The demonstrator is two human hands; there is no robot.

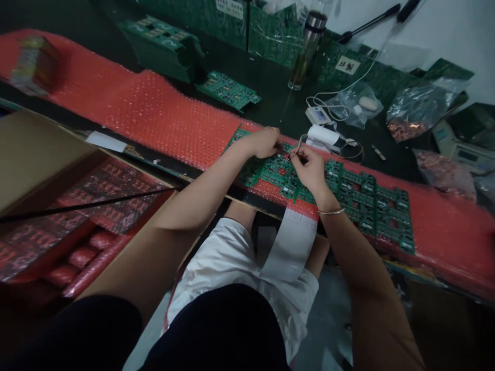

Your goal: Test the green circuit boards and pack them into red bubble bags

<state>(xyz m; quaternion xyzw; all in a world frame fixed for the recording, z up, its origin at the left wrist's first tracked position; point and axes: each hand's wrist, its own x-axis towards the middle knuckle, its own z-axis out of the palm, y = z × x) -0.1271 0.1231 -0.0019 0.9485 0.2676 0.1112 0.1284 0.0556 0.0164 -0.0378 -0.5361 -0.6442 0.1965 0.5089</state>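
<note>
Green circuit boards (356, 180) lie in a row of panels on red bubble wrap (170, 118) along the table's front. Over the left part of the row, my left hand (266, 142) rests with bent fingers, its tips down at a board; what they grip, if anything, is hidden. Close to its right, my right hand (308, 167) pinches a thin cable (300, 140) just above the same boards. That cable loops back toward a white roll-shaped thing (323, 135). The cable's end is too small to make out.
Behind stand a tall stack of boards (164, 49), a loose board panel (228, 90) and a glass bottle (307, 49). A small white device (317, 114) and bags of copper-coloured parts (417, 111) lie at right. Below left, a carton (42, 159) holds red-wrapped boards.
</note>
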